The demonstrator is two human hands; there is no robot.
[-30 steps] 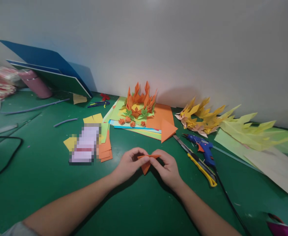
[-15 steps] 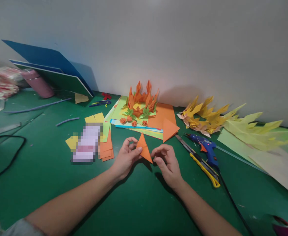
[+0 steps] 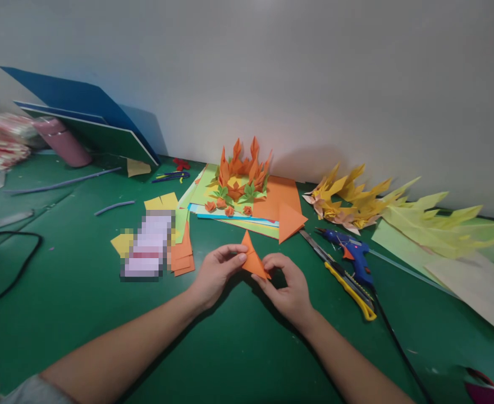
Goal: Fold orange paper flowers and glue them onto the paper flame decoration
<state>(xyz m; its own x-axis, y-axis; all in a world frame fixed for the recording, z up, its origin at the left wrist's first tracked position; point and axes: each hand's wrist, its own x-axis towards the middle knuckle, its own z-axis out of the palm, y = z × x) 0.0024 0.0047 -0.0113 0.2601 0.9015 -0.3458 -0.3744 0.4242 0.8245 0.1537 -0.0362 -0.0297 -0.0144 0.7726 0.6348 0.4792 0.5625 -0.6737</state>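
A folded piece of orange paper is held in the air just above the green table, pointed at its top. My left hand pinches its left side between thumb and fingers. On the lower right corner, the thumb and fingers of my right hand close around the paper. Beyond it lie small orange paper roses and an orange and green folded-paper crown on a stack of coloured sheets. Orange folded triangles rest right of the stack.
To the right lie a yellow-handled cutter, a blue glue gun with its cord, and a yellow paper crown. A blurred-out phone, orange paper squares and a pink bottle are to the left.
My right hand has moved in to the left and taken hold of the paper's lower right corner. The folded paper has shifted slightly right and turned; my left hand keeps its pinch.
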